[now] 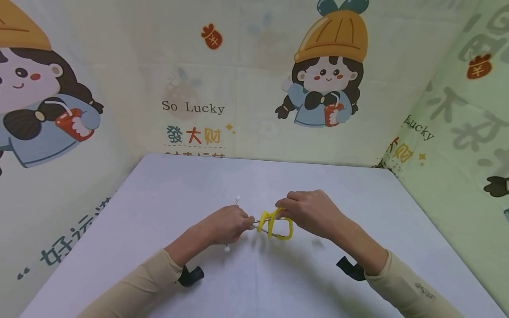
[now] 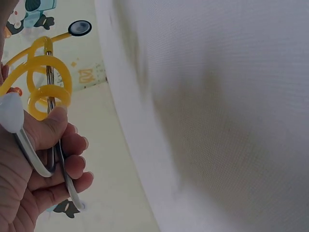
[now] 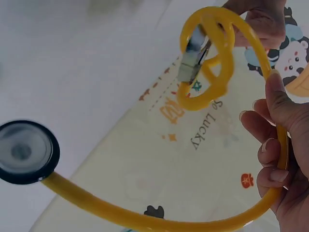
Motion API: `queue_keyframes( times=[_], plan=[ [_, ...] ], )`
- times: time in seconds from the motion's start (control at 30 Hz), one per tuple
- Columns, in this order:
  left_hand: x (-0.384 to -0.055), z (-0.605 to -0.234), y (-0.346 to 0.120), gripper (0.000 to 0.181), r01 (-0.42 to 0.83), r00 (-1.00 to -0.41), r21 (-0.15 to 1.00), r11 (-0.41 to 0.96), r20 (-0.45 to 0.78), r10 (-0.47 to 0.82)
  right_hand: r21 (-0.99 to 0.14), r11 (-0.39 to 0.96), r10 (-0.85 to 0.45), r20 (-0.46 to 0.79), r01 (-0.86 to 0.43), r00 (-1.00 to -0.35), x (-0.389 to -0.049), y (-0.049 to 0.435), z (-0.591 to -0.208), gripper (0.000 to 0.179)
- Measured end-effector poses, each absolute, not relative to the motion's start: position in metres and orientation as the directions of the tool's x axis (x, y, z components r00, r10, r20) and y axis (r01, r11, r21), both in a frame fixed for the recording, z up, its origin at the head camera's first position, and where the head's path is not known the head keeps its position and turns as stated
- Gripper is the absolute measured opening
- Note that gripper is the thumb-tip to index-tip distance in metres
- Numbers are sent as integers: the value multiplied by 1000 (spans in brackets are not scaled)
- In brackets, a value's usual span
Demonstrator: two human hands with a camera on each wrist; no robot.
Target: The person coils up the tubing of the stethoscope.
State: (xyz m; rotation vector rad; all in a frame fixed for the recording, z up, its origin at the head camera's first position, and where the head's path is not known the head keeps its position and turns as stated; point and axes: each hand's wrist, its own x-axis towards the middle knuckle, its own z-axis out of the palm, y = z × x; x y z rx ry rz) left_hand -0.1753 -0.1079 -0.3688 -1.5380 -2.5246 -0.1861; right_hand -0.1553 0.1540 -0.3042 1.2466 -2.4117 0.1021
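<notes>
A stethoscope with yellow tubing [image 1: 291,229] is held up over the table between both hands. My left hand [image 1: 228,224] grips its metal ear tubes [image 2: 50,77] between thumb and curled fingers, and white ear tips [image 1: 227,248] stick out on either side of the fist. The tubing is wound in loops around the metal tubes, just beyond the left thumb. On the other side, my right hand [image 1: 314,212] holds a length of the tubing between thumb and fingers. From there the tubing curves away to the round chest piece [image 3: 21,152] with its black rim, which hangs free in the right wrist view.
The white table [image 1: 191,185] spreads beneath both hands. Printed cloth walls [image 1: 254,88] with cartoon figures rise behind it and along both sides. A black wrist mount [image 1: 191,276] shows by the left cuff, another mount [image 1: 351,268] by the right.
</notes>
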Motion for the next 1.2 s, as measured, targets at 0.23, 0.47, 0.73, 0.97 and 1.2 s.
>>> queue_keyframes(
  times=[0.23,0.47,0.73,0.97,1.2],
  plan=[
    [-173,-369,-109,7,923,-363,-35,384,256,896,49,621,-733,389,-782,-558,-163,156,-308,25],
    [-167,-365,-109,11,933,-320,-69,354,299,899,-35,616,-711,406,-787,-575,-172,159,-314,25],
    [-164,-361,-110,11,938,-298,-73,339,328,896,-123,632,-689,361,-765,-628,-177,160,-320,26],
    [-164,-362,-109,10,955,-271,-16,297,362,892,-204,650,-678,279,-732,-680,-181,160,-322,31],
    [-161,-360,-109,10,960,-268,44,276,423,865,-296,632,-671,254,-716,-697,-182,161,-330,32]
  ],
)
